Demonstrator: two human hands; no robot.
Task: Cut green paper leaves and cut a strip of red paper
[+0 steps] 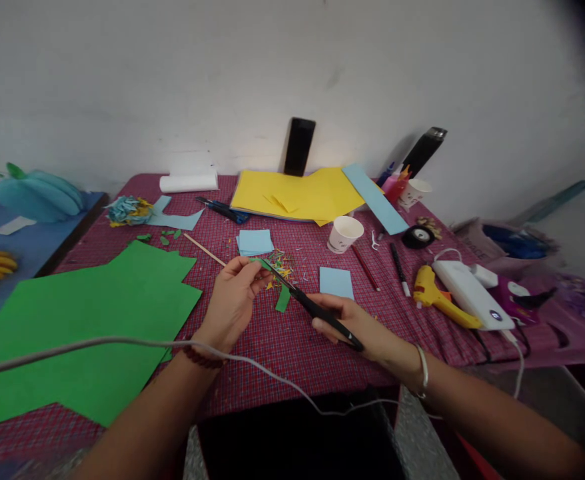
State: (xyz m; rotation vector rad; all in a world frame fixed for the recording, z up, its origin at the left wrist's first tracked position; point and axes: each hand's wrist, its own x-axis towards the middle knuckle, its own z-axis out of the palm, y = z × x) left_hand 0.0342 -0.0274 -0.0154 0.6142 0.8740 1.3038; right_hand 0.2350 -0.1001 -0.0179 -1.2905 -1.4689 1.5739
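My left hand [236,293] pinches a small piece of green paper [258,262] between thumb and fingers. Black-handled scissors [317,310] are in my right hand [345,320], their blades pointing up and left to the green piece. Beneath the blades lie many thin yellow, green and blue paper snippets [283,268], with a green strip [283,299] beside them. A stack of light blue squares [255,242] sits behind my left hand, and another blue square [336,283] lies behind my right hand. A thin wooden stick [203,249] extends left from near my left hand.
Large green sheets [97,300] cover the left. Yellow sheets [297,193], a phone [299,147] and a paper cup [345,235] stand or lie behind. At right are a glue gun [442,298] and white power strip [472,293]. A cable [272,379] crosses in front of my left wrist.
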